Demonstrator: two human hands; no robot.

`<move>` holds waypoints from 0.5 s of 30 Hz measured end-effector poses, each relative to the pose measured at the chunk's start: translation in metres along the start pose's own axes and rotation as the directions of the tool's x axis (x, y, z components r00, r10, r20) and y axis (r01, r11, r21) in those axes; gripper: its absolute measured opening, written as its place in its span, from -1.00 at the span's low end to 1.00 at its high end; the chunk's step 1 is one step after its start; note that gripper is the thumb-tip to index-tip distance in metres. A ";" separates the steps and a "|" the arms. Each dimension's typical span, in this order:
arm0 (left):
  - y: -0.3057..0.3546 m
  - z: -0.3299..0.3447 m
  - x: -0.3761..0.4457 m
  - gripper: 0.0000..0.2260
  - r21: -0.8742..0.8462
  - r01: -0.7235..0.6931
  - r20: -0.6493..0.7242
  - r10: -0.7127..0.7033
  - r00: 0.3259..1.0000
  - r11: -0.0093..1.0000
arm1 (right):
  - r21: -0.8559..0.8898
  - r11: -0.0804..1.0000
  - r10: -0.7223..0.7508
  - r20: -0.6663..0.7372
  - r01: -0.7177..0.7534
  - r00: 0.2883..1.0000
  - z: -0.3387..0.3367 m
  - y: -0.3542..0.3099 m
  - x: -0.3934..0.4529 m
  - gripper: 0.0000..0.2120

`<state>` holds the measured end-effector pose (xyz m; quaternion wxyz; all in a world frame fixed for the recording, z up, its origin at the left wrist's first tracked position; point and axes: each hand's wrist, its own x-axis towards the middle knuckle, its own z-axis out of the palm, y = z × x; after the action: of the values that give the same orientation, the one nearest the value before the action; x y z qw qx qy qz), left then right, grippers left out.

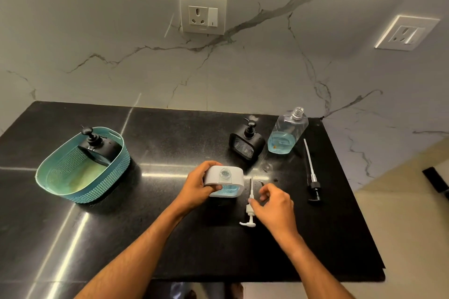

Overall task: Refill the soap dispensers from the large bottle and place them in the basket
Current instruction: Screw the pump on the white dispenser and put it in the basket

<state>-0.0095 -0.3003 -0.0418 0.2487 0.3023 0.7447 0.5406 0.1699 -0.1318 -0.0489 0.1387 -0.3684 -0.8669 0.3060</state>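
Black polished stone bench against a white marble-veined wall. Left hand grips a white soap dispenser at the bench's middle, fingers wrapped over its left end, thumb on the front face. The dispenser's neck is open, no pump on it, blue liquid visible in the lower part. It stands on the bench, tilted slightly.

Right hand sits just right of the dispenser, fingers curled loosely over the white pump. The thumb tip touches or nearly touches the pump's collar; cannot tell if it actually pinches it. The pump lies flat on the bench, tube pointing away from the person, spout end nearest them.

Large clear bottle stands at the far right of the bench, cap off, blue soap filling roughly the bottom third. Its black pump with long tube lies on the bench just right of it, well apart from the right hand.

Black soap dispenser with pump on stands just left of the large bottle, behind the white one.

Teal woven-pattern basket on the left of the bench, well apart from the hands. Another black dispenser leans inside it at the far end, pump fitted.

Two wall sockets: one above centre, one at the right.
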 end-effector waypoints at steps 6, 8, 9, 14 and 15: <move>-0.003 -0.001 -0.007 -0.53 -0.025 -0.018 0.012 0.019 1.000 1.000 | -0.246 0.969 0.018 0.062 -0.003 0.998 0.015 -0.013 -0.019 -0.59; -0.003 -0.002 -0.008 -0.53 -0.023 -0.022 0.019 0.023 1.000 0.999 | -0.254 0.967 0.041 0.061 -0.024 0.997 0.018 -0.016 -0.021 -0.58; -0.003 -0.002 -0.009 -0.53 -0.024 -0.025 0.022 0.026 0.999 0.999 | -0.252 0.967 0.054 0.058 -0.038 0.997 0.018 -0.017 -0.022 -0.59; -0.005 -0.004 -0.012 -0.53 -0.034 -0.036 0.025 0.037 0.999 0.999 | -0.198 0.977 0.081 0.011 -0.077 0.997 0.019 -0.019 -0.026 -0.74; -0.006 -0.004 -0.012 -0.53 -0.033 -0.036 0.029 0.037 0.999 0.999 | -0.180 0.979 0.092 -0.001 -0.091 0.996 0.019 -0.019 -0.026 -0.75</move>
<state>-0.0050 -0.3133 -0.0460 0.2548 0.3198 0.7262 0.5527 0.1686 -0.1695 -0.0516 0.0874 -0.4177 -0.8736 0.2339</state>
